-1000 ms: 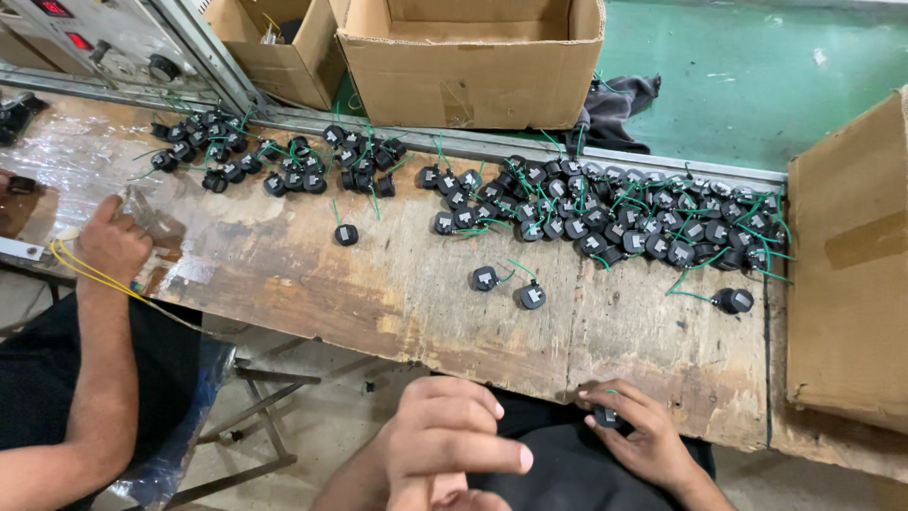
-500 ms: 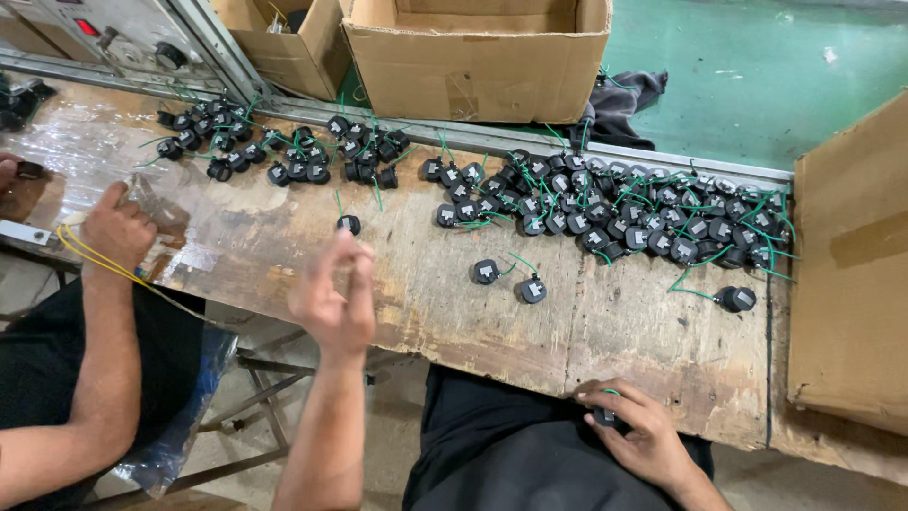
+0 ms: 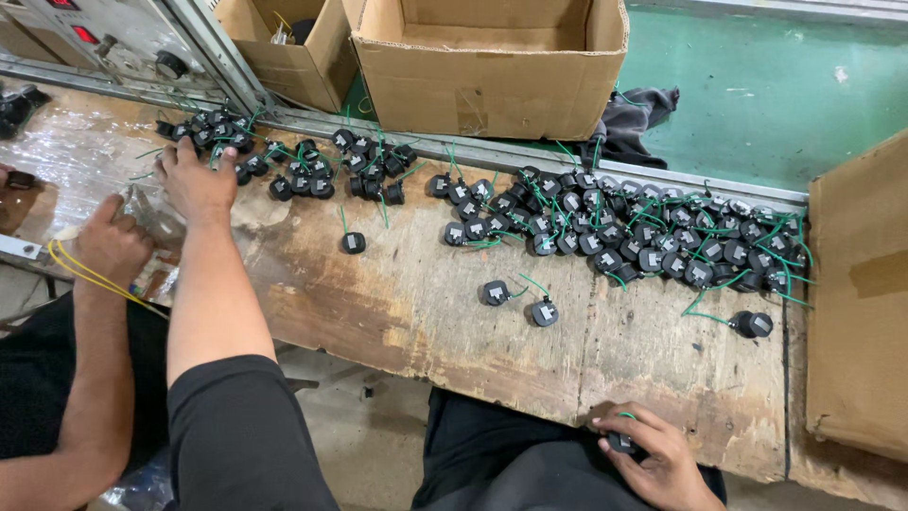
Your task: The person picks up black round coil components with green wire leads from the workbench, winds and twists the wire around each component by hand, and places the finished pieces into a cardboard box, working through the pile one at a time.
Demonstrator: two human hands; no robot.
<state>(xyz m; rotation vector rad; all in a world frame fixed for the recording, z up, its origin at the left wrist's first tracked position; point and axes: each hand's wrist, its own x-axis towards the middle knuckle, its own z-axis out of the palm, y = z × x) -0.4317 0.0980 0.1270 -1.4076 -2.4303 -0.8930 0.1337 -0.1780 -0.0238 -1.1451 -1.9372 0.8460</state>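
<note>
Worn wooden tabletop [image 3: 426,312] carries a far row of small black round parts with green wires [image 3: 605,232]. Left hand [image 3: 197,180] reaches its left end, fingers spread over them. Right hand [image 3: 653,454], near the edge, clamps one black part [image 3: 621,442].

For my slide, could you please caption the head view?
Left hand reaches the black parts; right hand holds one.

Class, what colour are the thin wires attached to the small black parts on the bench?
Green, as the head view shows: wires, parts.
</note>
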